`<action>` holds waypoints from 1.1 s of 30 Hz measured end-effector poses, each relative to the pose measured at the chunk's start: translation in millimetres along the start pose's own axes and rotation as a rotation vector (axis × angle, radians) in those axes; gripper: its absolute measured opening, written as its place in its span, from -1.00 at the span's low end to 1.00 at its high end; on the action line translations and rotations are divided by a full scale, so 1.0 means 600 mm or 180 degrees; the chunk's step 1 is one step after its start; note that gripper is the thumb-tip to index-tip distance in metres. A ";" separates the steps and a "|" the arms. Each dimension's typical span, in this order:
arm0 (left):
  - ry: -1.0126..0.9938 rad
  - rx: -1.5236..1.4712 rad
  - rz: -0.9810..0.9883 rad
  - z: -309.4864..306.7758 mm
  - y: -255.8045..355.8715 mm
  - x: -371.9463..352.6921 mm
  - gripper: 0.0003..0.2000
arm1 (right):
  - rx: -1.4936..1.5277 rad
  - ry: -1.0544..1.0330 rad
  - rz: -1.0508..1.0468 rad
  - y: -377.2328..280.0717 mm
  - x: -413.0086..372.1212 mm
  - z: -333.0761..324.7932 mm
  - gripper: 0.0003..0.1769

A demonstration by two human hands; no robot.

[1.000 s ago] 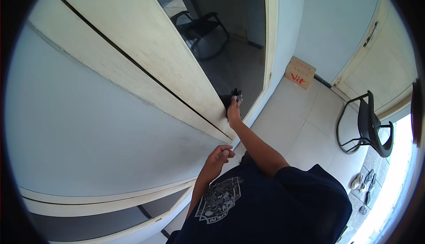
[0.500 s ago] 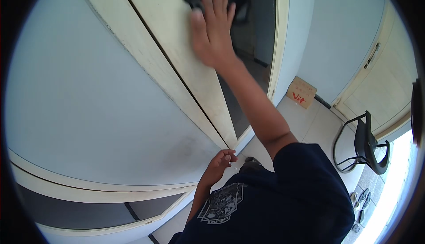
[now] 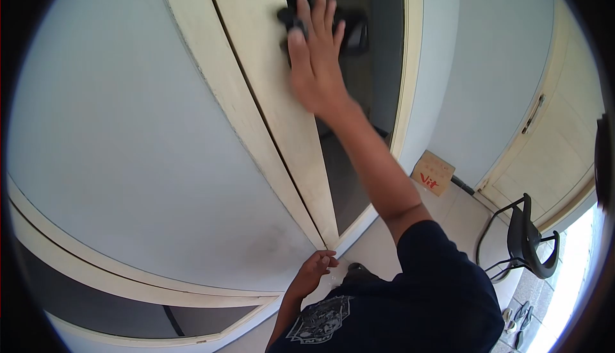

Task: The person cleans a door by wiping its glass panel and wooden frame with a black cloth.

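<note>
My right hand (image 3: 318, 71) is raised at the upper middle, with its back to me and its fingers spread. Its palm presses a black cloth (image 3: 354, 32) onto the dark glass pane (image 3: 384, 52) and the edge of the cream frame (image 3: 259, 39). Black material shows on both sides of the fingers; its full shape is blurred. Low in the view, my left hand (image 3: 318, 266) hangs close to the frame's bottom corner. Its fingers are loosely bent and partly apart, with nothing visible in them.
To the left is a large pale panel (image 3: 122, 129), with another dark pane (image 3: 102, 302) below. A cardboard box (image 3: 434, 172) sits on the floor by the right wall. Farther right are a black chair (image 3: 528, 241), a cream door (image 3: 551, 161) and several sandals (image 3: 522, 321).
The surroundings and both hands appear lower in the picture as the view shifts. My right hand stays on the black cloth against the pane; my left hand remains near the frame corner.
</note>
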State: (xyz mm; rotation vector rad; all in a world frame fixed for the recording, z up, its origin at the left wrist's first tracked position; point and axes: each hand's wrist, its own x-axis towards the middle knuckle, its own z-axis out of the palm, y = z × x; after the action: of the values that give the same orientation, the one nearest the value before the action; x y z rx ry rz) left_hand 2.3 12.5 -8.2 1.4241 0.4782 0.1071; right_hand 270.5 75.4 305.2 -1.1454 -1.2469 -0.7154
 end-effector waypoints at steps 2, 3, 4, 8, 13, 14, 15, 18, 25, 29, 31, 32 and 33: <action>0.0066 0.0032 -0.0019 -0.002 0.005 -0.005 -0.54 | 0.0133 0.0005 -0.0389 -0.019 0.155 -0.018 -0.31; 0.0127 0.0042 -0.0106 -0.003 0.006 -0.006 -0.54 | 0.0034 -0.0009 -0.0334 -0.033 0.220 -0.036 -0.26; 0.0154 0.0072 -0.0105 0.004 0.009 -0.011 -0.54 | -0.0054 -0.0017 -0.0274 -0.040 0.276 -0.056 -0.20; 0.0196 -0.0140 -0.0057 0.003 0.004 -0.019 -0.53 | -0.0438 0.0192 -0.0729 -0.013 0.262 -0.036 -0.30; 0.0303 -0.0194 0.0106 0.002 -0.016 -0.037 -0.53 | -0.0347 -0.0360 -0.0237 0.041 -0.111 -0.020 -0.28; 0.0359 -0.0212 -0.0015 0.001 -0.021 -0.043 -0.53 | -0.0285 -0.0501 -0.0185 0.050 -0.199 -0.019 -0.29; 0.0415 -0.0234 -0.0119 -0.002 -0.027 -0.044 -0.53 | -0.0264 -0.0664 -0.0031 0.059 -0.264 -0.017 -0.28; 0.0365 -0.0320 -0.0035 0.003 0.001 -0.068 -0.38 | -0.0226 -0.0600 0.0103 0.040 -0.226 -0.017 -0.26; 0.0343 -0.0226 0.0269 0.004 0.011 -0.041 -0.43 | -0.0493 0.0203 -0.0886 -0.066 0.295 -0.025 -0.26; 0.0356 -0.0291 0.0276 0.010 0.017 -0.017 -0.40 | -0.0570 0.0318 -0.0909 -0.109 0.442 -0.024 -0.23; 0.0382 -0.0314 0.0316 0.016 0.020 -0.017 -0.38 | -0.0586 0.0321 -0.1152 -0.102 0.391 -0.020 -0.26; 0.0380 -0.0332 0.0286 0.019 0.013 -0.015 -0.37 | -0.0578 0.0275 -0.1253 -0.095 0.342 -0.021 -0.28; 0.0372 -0.0351 0.0250 0.023 0.009 -0.013 -0.37 | -0.0688 0.0105 -0.1231 -0.093 0.280 -0.025 -0.29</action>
State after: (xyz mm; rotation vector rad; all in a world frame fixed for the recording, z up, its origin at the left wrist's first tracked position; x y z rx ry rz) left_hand 1.5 -2.0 0.0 1.3333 0.5049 0.2771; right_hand 263.3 70.4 482.3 -1.0693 -1.4052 -1.1767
